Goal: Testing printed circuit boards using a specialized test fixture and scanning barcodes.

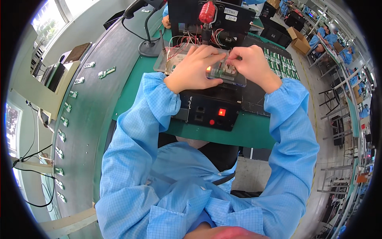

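Observation:
My left hand (195, 67) lies over a clear plastic test fixture (240, 81), its fingers stretched out and its thumb apart along the near side. My right hand (253, 65) is closed in a pinch over the right part of the fixture, thumb and forefinger together. What they pinch, if anything, is too small to make out. An orange light (208, 69) glows beside my left palm. Above the hands stands a toggle clamp with a red grip (207, 12). Red and white wires (184, 40) run behind the fixture, and my left hand hides part of it.
Near the fixture is a black control box (205, 113) with a lit red switch (222, 112). Several green circuit boards (280, 63) lie in rows at the right; others (106, 72) lie along the dark conveyor (89, 131) at left. A scanner stand (148, 48) rises behind.

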Available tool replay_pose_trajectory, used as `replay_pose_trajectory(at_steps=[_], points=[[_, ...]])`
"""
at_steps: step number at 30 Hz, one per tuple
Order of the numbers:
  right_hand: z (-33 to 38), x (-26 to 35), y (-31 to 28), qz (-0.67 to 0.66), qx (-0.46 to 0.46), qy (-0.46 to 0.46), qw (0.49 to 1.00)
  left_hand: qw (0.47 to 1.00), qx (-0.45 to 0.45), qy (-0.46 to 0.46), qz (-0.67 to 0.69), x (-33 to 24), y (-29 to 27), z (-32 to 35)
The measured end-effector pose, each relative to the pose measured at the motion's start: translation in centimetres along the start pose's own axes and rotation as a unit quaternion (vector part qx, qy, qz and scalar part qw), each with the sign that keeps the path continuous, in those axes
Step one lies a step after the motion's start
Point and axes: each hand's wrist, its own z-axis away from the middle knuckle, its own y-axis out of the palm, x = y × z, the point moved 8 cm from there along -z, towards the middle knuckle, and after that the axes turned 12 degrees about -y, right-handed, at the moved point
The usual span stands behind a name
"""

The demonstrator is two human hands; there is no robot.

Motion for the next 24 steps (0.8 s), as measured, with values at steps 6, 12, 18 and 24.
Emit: replay_pose_trajectory(at_steps=[6,12,18,24], points=[[0.1,0.1,-0.3,-0.024,-0.022,-0.019,0.999,1.000,-0.003,0.011,0.017,-0.2,-0.3,-0.3],[-0.3,0.0,-0.2,0.005,0.006,-0.025,1.000,1.000,0.007,0.000,0.016,-0.2,-0.3,-0.1],[0.0,0.5,0.0,0.030,0.012,-0.018,0.999,1.000,0.005,0.006,0.022,-0.4,-0.3,-0.2],[-0.6,0.4,-0.4,0.029,0.021,-0.027,0.999,0.999,0.019,-0.009,0.031,0.1,-0.1,-0.3]])
